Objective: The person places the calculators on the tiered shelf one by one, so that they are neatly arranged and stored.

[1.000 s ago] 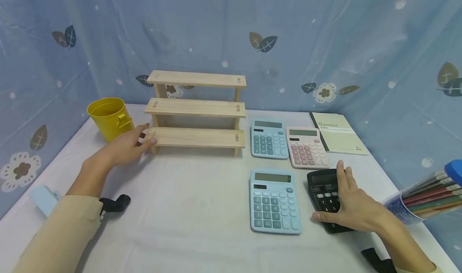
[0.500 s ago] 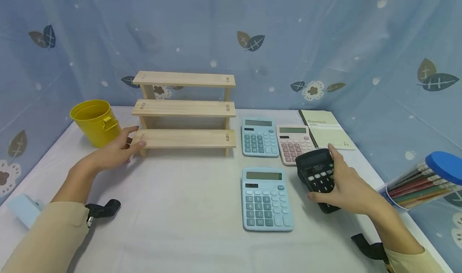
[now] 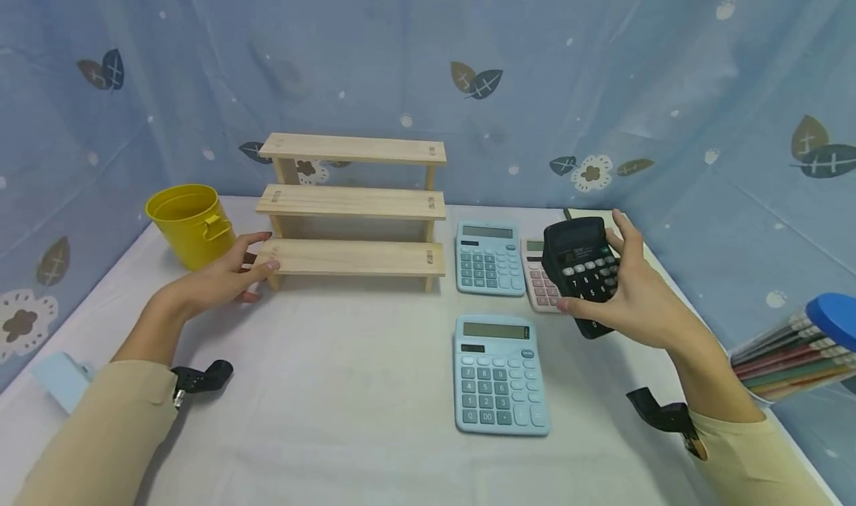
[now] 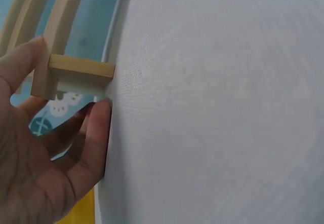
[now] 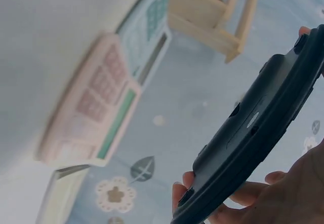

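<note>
My right hand [image 3: 645, 302] grips a black calculator [image 3: 582, 272] by its sides, thumb along the lower left edge, keys toward the head camera. In the right wrist view the calculator [image 5: 253, 117] appears edge-on, raised off the table. It covers part of a pink calculator [image 3: 540, 279]. My left hand [image 3: 217, 279] pinches the left end of the lowest board of a three-tier wooden shelf [image 3: 351, 257]; in the left wrist view the thumb lies against the board end [image 4: 45, 77] and the other fingers curl below it.
Two light-blue calculators lie on the white tablecloth, a back one [image 3: 490, 257] and a front one [image 3: 500, 376]. A yellow bucket [image 3: 194, 227] stands behind my left hand. A clear tub of pencils [image 3: 796, 354] is at right. A notepad [image 3: 591, 212] lies behind the black calculator.
My right hand has taken hold of the black calculator, lifted it from the table and carried it back over the pink calculator. My left hand has stayed at the shelf's end.
</note>
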Demonstrator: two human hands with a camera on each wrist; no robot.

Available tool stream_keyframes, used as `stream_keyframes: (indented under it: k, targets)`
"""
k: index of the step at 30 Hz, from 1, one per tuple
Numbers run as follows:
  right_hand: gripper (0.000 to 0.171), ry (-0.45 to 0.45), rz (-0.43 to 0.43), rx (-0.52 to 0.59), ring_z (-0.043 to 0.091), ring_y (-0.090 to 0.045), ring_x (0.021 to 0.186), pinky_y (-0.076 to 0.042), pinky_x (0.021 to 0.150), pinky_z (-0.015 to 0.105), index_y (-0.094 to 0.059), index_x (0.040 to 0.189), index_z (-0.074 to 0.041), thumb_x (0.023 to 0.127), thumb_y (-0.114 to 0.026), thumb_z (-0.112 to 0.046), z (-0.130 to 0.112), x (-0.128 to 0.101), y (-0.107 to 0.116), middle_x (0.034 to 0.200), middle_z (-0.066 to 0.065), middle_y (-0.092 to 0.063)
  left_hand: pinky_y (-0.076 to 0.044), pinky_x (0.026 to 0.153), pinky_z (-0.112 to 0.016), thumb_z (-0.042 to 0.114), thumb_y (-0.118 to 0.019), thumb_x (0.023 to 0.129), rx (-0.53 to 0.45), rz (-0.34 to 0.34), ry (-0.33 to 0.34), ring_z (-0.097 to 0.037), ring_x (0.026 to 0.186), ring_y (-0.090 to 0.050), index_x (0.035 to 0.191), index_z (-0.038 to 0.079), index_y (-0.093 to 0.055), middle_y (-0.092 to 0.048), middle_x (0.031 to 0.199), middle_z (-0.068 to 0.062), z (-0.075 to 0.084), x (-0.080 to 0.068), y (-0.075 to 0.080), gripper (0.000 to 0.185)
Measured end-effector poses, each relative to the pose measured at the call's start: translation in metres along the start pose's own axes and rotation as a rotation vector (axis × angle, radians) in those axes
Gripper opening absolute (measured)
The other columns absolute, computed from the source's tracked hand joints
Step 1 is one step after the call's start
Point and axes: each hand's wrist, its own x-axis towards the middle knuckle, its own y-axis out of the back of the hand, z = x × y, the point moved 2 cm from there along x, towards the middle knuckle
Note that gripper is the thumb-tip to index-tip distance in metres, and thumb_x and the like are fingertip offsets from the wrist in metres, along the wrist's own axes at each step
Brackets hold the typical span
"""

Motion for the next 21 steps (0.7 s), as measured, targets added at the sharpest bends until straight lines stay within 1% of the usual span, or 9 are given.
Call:
stream_keyframes:
  k: [5, 8, 11, 16, 21]
  targets:
    - [0.138, 0.009, 0.007, 0.026, 0.060, -0.036, 0.139, -0.037, 0.101, 0.076, 0.025, 0.159, -0.032, 0.079, -0.088, -0.040, -0.013, 0.016, 0.003, 0.170, 0.025, -0.008, -0.056, 0.087, -0.032, 0.064, -0.049, 0.101, -0.011, 0.001, 0.018, -0.038, 0.124, -0.054, 0.165, 0.026, 0.009, -0.022, 0.158, -0.032, 0.000, 0.001, -0.001, 0.094]
    - [0.138, 0.009, 0.016, 0.042, 0.059, -0.031, 0.143, -0.033, 0.103, 0.078, 0.024, 0.160, -0.033, 0.079, -0.088, -0.042, -0.020, 0.025, 0.002, 0.171, 0.022, -0.007, -0.056, 0.085, -0.031, 0.065, -0.050, 0.101, -0.012, 0.005, 0.025, -0.037, 0.124, -0.050, 0.165, 0.027, 0.009, -0.021, 0.159, -0.032, 0.001, 0.003, -0.001, 0.095]
    - [0.138, 0.008, 0.020, 0.058, 0.058, -0.028, 0.145, -0.031, 0.105, 0.078, 0.025, 0.159, -0.033, 0.080, -0.087, -0.042, -0.027, 0.033, 0.000, 0.171, 0.020, -0.006, -0.056, 0.084, -0.031, 0.066, -0.050, 0.100, -0.008, 0.009, 0.033, -0.037, 0.124, -0.050, 0.165, 0.028, 0.008, -0.020, 0.158, -0.032, 0.002, 0.004, -0.002, 0.095]
    - [0.136, 0.002, 0.012, 0.085, 0.054, -0.027, 0.148, -0.029, 0.109, 0.076, 0.025, 0.158, -0.037, 0.080, -0.086, -0.046, -0.041, 0.048, -0.004, 0.173, 0.013, -0.005, -0.057, 0.085, -0.031, 0.064, -0.051, 0.101, -0.007, 0.012, 0.043, -0.038, 0.126, -0.049, 0.165, 0.027, 0.007, -0.020, 0.157, -0.031, 0.003, 0.002, -0.003, 0.094]
    - [0.135, 0.044, 0.021, 0.121, 0.052, -0.030, 0.148, -0.030, 0.111, 0.074, 0.021, 0.160, -0.035, 0.079, -0.086, -0.044, -0.053, 0.067, -0.011, 0.172, 0.014, -0.006, -0.057, 0.087, -0.031, 0.065, -0.051, 0.100, -0.009, 0.011, 0.050, -0.039, 0.129, -0.047, 0.165, 0.028, 0.007, -0.019, 0.157, -0.031, 0.004, 0.001, -0.002, 0.094]
